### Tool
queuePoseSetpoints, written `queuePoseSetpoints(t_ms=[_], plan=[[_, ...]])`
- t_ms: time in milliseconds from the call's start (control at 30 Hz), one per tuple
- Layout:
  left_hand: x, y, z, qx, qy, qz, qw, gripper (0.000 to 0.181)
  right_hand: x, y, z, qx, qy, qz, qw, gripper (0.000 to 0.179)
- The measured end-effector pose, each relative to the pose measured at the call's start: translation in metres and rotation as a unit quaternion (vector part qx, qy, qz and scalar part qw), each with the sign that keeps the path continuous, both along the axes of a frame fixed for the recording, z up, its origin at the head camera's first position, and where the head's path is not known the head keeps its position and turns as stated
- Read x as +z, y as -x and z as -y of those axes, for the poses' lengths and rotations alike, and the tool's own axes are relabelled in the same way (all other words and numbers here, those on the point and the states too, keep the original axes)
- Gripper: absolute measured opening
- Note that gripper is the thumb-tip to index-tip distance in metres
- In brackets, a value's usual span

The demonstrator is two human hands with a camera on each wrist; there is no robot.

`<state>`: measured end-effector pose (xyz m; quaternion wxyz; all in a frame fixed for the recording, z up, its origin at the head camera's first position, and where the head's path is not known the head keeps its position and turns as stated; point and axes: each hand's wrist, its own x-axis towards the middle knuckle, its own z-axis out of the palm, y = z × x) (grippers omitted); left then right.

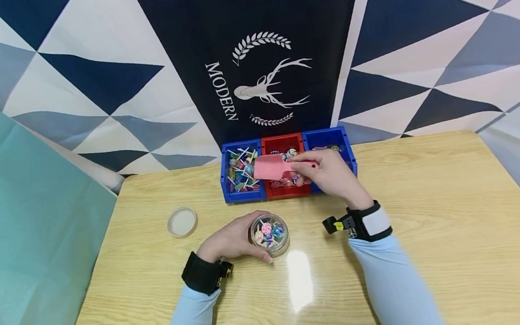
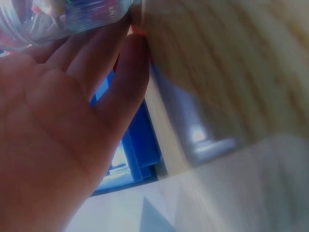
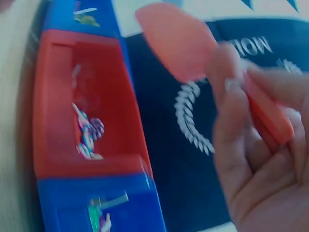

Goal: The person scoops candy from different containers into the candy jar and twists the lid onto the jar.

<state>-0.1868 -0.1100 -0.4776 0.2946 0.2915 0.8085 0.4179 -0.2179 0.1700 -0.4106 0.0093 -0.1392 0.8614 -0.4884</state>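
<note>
My left hand holds a clear round jar on the table, thumb on the near side, fingers around the far side. Small lollipops in pink, blue and white show inside the open jar. My right hand pinches a pink scoop by its handle above the bins, its blade pointing left. Part of the red bin, with swirl lollipops in it, is hidden beneath the scoop. The right wrist view shows the scoop raised beside the bin; whether anything lies on its blade I cannot tell.
Either side of the red bin stand a left blue bin of stick candies and a right blue bin with some candies. A round lid lies left on the wooden table. A patterned cloth hangs behind.
</note>
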Motion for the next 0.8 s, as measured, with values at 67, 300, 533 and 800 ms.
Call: queuePoseSetpoints(t_ms=[67,300,533,800], plan=[[0.001,0.0,0.0,0.001,-0.001,0.0,1.0,0.089,0.001,0.004,0.013,-0.017,-0.027,-0.037,0.9988,0.027],[0.002,0.001,-0.001,0.001,0.0,0.001,1.0,0.089,0.011,0.028,0.055,-0.022,-0.161,-0.147,0.9757,0.019],[0.0,0.002,-0.001,-0.002,-0.005,0.0,1.0,0.088,0.017,0.052,0.084,0.003,-0.253,-0.166,0.9531,0.019],[-0.001,0.002,0.002,0.007,-0.004,0.007,0.9999,0.089,0.019,0.059,0.105,0.021,-0.295,-0.128,0.9466,0.014]])
